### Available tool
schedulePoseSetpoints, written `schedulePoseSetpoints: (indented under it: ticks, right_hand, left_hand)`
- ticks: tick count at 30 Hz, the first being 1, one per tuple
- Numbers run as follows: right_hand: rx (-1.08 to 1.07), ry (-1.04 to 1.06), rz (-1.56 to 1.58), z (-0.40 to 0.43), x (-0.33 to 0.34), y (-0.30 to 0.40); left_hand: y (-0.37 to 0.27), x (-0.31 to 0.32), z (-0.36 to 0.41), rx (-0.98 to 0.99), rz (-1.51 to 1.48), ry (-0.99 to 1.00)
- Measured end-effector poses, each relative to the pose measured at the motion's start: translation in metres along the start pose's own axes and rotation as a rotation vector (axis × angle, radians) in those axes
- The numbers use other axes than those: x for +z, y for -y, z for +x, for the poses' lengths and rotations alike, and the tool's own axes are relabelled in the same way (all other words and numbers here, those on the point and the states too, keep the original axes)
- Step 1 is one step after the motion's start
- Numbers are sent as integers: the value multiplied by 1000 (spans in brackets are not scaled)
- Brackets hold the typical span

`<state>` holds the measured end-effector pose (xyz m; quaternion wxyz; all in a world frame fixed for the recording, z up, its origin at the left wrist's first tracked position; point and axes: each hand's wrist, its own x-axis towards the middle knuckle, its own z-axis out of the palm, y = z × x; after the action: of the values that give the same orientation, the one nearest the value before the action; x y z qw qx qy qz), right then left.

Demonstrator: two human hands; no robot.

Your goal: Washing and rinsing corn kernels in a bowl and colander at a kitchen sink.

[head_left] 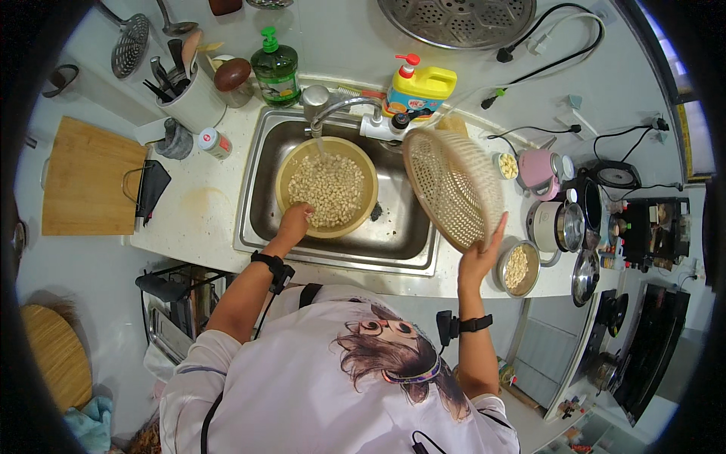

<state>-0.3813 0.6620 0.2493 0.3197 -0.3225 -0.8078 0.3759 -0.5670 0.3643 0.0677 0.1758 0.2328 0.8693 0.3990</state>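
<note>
A yellow plastic basin (pixel 371 198) stands in the left part of the stainless steel sink (pixel 405 232). Pale beans or kernels (pixel 329 187) lie in it under water, and a stream runs in from the faucet (pixel 346 105). My left hand (pixel 294 222) is at the basin's near left rim, its fingers curled inward over the beans; whether they grip anything is hidden. In my right hand (pixel 481 262) is the lower edge of a beige plastic colander (pixel 448 193), tilted up over the sink's right edge. The colander's right side is blurred.
Right of the colander are a metal bowl (pixel 532 286) of pale pieces and a small cup (pixel 505 165) of similar pieces. A yellow detergent jug (pixel 422 85) and green pump bottle (pixel 276 74) stand behind the sink. Leftward are a small jar (pixel 215 143) and cutting board (pixel 91 181).
</note>
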Motion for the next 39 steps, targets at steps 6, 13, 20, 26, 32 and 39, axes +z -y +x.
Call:
schedulePoseSetpoints:
  ticks: [6,13,20,26,32,39]
  right_hand:
    - [256,-138,481,3,-27,-43]
    - [567,-180,682,-19,-39,-79]
    - [841,-215,799,-26,-47,-59]
    - [712,-288,693,-37,-75,-86]
    - [784,-354,721,-51,-80,-94]
    - [924,-390,748,-66,-86,-87]
  left_hand:
    - [-7,8,2,183,94,113]
    - [-22,9,-9,179,594,516]
    - [-3,25,5,280,864,674]
    - [-5,-15,14,364,1084,544]
    - [26,-33,31,213,1199,692]
    - [31,-12,27,194,1276,532]
